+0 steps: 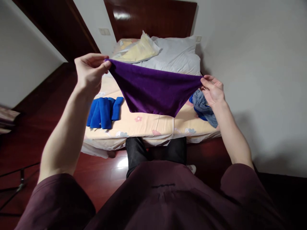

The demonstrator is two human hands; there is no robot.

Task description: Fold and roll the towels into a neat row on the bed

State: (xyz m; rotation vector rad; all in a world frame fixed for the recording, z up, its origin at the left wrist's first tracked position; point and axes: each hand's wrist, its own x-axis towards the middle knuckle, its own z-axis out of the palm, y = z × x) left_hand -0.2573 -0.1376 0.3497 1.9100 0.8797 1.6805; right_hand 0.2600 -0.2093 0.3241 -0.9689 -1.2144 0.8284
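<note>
A purple cloth (155, 88), towel-like and velvety, hangs stretched in the air between my two hands. My left hand (91, 68) pinches its upper left corner between thumb and fingers. At the upper right corner my right hand (213, 88) pinches it the same way, a little lower. The cloth sags toward the bottom and hides part of the bed behind it. Several folded blue cloths (103, 111) lie on the bed below my left hand. Beneath my right hand is a crumpled heap of grey-blue cloth (203, 103) with some bright blue under it.
The bed (141, 127) has a cream flowered sheet. A white pillow (179, 54) and a plastic bag with yellow cloth (140, 49) lie near the dark wooden headboard (153, 19). A white wall (266, 80) rises on the right. A black metal frame (21, 182) stands at lower left.
</note>
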